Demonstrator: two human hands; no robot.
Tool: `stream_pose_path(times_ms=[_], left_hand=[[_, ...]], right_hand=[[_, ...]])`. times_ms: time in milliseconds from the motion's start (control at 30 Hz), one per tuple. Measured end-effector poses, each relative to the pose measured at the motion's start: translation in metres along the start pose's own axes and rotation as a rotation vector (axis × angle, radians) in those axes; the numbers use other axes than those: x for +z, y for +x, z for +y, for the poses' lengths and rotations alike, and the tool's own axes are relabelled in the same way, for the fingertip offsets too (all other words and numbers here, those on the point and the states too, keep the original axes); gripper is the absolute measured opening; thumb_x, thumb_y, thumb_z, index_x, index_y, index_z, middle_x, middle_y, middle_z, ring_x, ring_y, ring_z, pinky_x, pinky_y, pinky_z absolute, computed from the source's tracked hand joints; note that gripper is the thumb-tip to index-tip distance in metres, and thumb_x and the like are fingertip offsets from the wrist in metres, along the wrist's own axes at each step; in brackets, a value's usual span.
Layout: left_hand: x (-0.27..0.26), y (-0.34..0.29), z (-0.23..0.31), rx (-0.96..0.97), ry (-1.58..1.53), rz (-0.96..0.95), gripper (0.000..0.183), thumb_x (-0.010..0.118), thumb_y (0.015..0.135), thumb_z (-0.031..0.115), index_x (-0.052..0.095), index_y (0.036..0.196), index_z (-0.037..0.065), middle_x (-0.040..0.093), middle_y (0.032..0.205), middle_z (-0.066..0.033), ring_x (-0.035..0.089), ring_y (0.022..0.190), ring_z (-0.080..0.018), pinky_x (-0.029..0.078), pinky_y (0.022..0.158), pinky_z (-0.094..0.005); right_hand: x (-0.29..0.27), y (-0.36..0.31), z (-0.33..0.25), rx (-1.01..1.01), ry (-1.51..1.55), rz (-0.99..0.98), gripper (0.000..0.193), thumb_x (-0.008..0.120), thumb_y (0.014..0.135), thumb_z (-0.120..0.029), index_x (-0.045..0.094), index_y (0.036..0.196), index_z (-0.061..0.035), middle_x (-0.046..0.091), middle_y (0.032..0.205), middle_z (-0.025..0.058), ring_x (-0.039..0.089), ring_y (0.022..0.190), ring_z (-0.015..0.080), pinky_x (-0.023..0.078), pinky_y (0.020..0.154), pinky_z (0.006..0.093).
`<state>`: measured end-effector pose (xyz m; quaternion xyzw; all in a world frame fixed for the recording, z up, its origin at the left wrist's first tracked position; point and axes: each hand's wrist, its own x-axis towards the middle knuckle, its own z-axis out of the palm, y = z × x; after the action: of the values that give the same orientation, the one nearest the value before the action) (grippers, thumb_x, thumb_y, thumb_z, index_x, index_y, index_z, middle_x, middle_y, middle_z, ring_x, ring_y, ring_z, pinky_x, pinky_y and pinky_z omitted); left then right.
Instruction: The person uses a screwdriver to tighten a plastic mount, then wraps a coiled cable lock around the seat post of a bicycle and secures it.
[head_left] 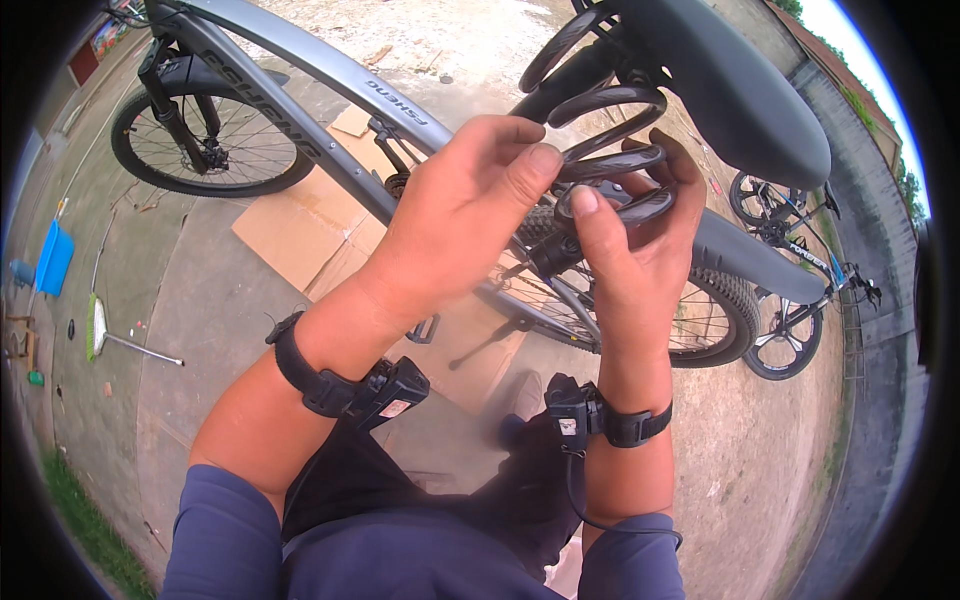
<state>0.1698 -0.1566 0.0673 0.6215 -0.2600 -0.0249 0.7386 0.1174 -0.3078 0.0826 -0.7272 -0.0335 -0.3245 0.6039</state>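
Coiled black cable (612, 163): upper centre of frame, between left bare hand (468, 192) and right bare hand (640, 255), below-left of black padded saddle (735, 90). Grey metal-framed bicycle (330, 72): upper left to right of centre, over flat brown cardboard (298, 225). Blue plastic pan (54, 258): far left, above green-and-white broom (97, 325).

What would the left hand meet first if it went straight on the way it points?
The coiled black cable, whose loops lie right at the left hand's fingertips. Beyond, up and to the right, the bicycle saddle may come next, though depth is unclear here.
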Motion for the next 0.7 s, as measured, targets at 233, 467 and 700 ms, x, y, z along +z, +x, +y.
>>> stream_pose_path(times_ms=[233, 467, 700], left_hand=[[0.001, -0.013, -0.006, -0.187, -0.434, -0.108, 0.061, 0.045, 0.104, 0.049, 0.044, 0.14, 0.0, 0.055, 0.134, -0.0131, 0.058, 0.117, -0.0197, 0.049, 0.099, -0.0366], [0.004, -0.027, -0.016, -0.092, -0.537, -0.096, 0.061, 0.051, 0.102, 0.04, 0.038, 0.145, -0.002, 0.048, 0.14, -0.013, 0.053, 0.123, -0.0222, 0.045, 0.104, -0.037], [0.01, -0.049, -0.003, -0.169, -0.426, -0.283, 0.109, 0.069, 0.079, 0.067, 0.021, 0.154, 0.002, 0.042, 0.148, -0.0068, 0.04, 0.137, -0.0191, 0.034, 0.113, -0.0383]], right_hand=[[0.003, -0.002, 0.005, -0.591, -0.569, -0.004, 0.081, 0.084, 0.061, -0.013, 0.05, 0.134, -0.0052, 0.052, 0.121, 0.0169, 0.055, 0.108, 0.0323, 0.05, 0.091, 0.0394], [0.009, 0.001, 0.002, -0.716, -0.685, -0.077, 0.075, 0.083, 0.061, -0.01, 0.055, 0.131, -0.0064, 0.054, 0.122, 0.0163, 0.054, 0.11, 0.0343, 0.047, 0.092, 0.0423], [0.029, -0.002, -0.017, -0.614, -0.699, -0.133, 0.07, 0.087, 0.061, -0.015, 0.059, 0.125, -0.0044, 0.055, 0.115, 0.0167, 0.054, 0.104, 0.0354, 0.047, 0.088, 0.0431]])
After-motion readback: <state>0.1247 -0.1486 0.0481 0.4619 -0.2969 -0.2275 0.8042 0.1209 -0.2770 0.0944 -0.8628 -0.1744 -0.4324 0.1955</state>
